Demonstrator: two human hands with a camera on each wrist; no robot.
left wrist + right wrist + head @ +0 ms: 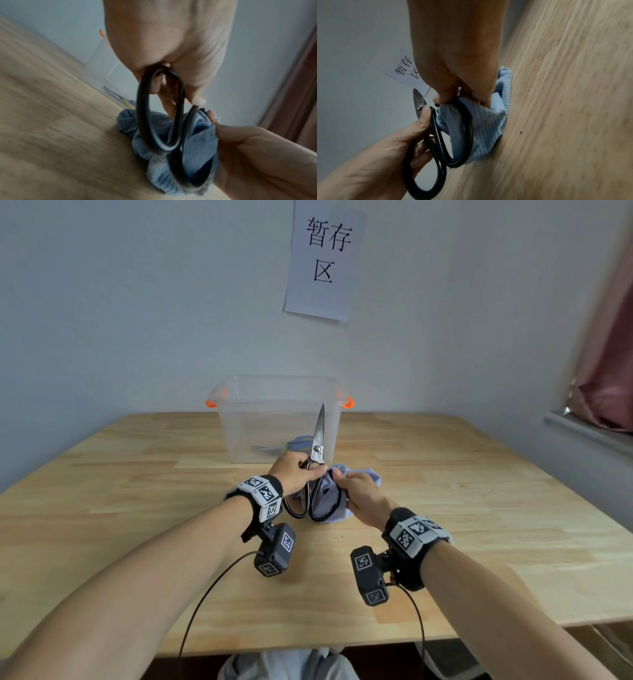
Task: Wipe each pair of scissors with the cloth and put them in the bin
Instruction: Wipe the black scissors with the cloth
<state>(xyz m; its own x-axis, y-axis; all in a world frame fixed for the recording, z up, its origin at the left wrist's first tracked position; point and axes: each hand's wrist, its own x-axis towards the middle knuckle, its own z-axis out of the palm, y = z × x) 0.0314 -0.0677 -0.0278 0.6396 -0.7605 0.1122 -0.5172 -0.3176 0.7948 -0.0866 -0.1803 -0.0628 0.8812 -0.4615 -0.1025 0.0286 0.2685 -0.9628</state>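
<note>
Scissors [318, 440]: steel blades; ribbed cloth [329, 501].

paper sign [321, 260] on wall, reads "暂存区", black chars

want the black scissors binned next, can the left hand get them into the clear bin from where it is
Probably yes. The left hand already grips the black scissors near the pivot, blades pointing up, and the clear bin stands just beyond with no lid. The right hand and cloth at one handle loop must let go first.
</note>
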